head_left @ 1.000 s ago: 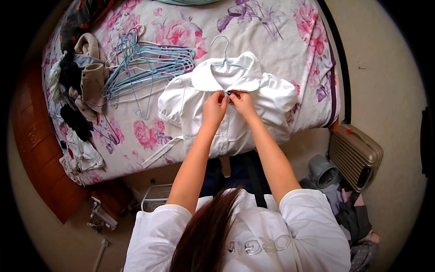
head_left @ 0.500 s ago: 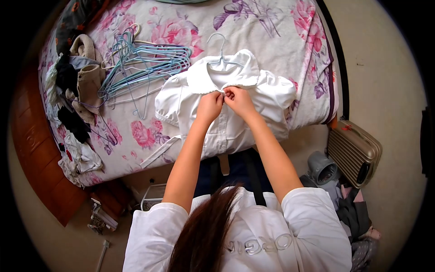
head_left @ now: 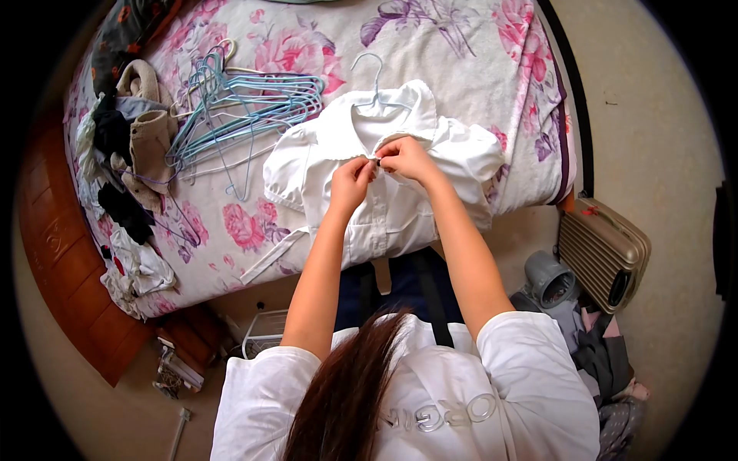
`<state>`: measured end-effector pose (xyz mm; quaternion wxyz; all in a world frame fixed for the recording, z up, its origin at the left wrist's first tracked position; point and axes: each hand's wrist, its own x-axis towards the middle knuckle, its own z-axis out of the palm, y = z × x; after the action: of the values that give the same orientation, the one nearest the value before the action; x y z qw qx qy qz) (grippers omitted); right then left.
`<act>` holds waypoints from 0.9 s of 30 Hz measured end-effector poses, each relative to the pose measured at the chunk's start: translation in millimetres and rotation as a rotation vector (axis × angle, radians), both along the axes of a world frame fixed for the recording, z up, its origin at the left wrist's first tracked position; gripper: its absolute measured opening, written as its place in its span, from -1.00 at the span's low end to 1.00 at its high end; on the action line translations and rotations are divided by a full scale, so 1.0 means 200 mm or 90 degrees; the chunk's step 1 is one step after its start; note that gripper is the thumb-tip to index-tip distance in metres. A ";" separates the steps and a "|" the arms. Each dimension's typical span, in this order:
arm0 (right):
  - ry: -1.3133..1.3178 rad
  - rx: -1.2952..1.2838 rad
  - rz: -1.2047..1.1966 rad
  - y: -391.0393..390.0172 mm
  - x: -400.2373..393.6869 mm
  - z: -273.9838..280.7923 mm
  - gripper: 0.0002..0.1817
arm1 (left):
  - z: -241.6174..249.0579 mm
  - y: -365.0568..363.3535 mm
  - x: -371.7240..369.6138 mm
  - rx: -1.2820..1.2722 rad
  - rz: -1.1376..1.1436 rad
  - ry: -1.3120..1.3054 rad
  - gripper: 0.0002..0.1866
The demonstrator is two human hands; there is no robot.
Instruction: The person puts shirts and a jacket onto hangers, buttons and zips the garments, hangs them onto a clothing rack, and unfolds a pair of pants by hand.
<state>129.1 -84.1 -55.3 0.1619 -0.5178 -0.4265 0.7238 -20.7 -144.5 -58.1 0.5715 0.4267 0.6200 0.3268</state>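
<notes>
A white short-sleeved blouse [head_left: 369, 211] with a wide collar lies face up at the bed's near edge. Inside its neck sits a light blue hanger [head_left: 377, 100], its hook pointing away from me. My left hand [head_left: 351, 183] pinches the front opening just below the collar. Right beside it, my right hand [head_left: 405, 157] pinches the other side of the opening, fingers bent. The fingertips of both hands nearly meet; the fastening between them is too small to make out. A loose white strap [head_left: 273, 257] trails from the blouse to the left.
Blue and white hangers [head_left: 246, 107] lie piled on the flowered bedspread [head_left: 307, 54], left of the blouse. Mixed clothes [head_left: 150, 146] are heaped farther left. On the floor at right are a suitcase [head_left: 603, 253], a grey bucket-like container [head_left: 550, 280] and more clothes [head_left: 603, 357].
My right hand has shifted slightly up and its fingers are more extended over the collar edge. My left hand has turned a little and stays at the front opening.
</notes>
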 end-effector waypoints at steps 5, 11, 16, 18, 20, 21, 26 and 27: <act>0.067 -0.203 -0.105 0.04 0.03 0.02 -0.84 | -0.01 0.03 -0.01 0.007 0.027 -0.143 -0.83; 0.052 -0.196 -0.200 0.02 0.02 0.05 -0.88 | -0.05 0.08 -0.03 0.034 -0.058 -0.074 -0.84; -0.117 0.111 -0.098 -0.02 -0.01 -0.04 -0.84 | 0.04 0.17 -0.06 0.182 -0.206 0.155 -0.88; -0.074 0.089 -0.098 -0.01 0.01 -0.06 -0.83 | 0.04 0.21 -0.07 0.223 -0.250 0.187 -0.88; -0.053 0.102 -0.108 -0.03 0.03 -0.08 -0.82 | 0.03 0.23 -0.08 0.217 -0.246 0.180 -0.88; -0.052 0.126 -0.118 -0.04 0.04 -0.07 -0.82 | 0.02 0.23 -0.08 0.214 -0.243 0.177 -0.88; -0.348 0.342 -0.075 -0.17 0.10 -0.03 -0.84 | 0.06 0.06 -0.01 0.125 -0.029 0.311 -0.83; -0.364 0.325 -0.059 -0.22 0.12 -0.01 -0.84 | 0.07 0.00 0.03 0.100 -0.051 0.346 -0.80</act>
<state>152.9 -127.3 -58.2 0.1927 -0.6602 -0.5972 0.4128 -14.1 -145.0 -43.4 0.3622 0.5655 0.7060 0.2250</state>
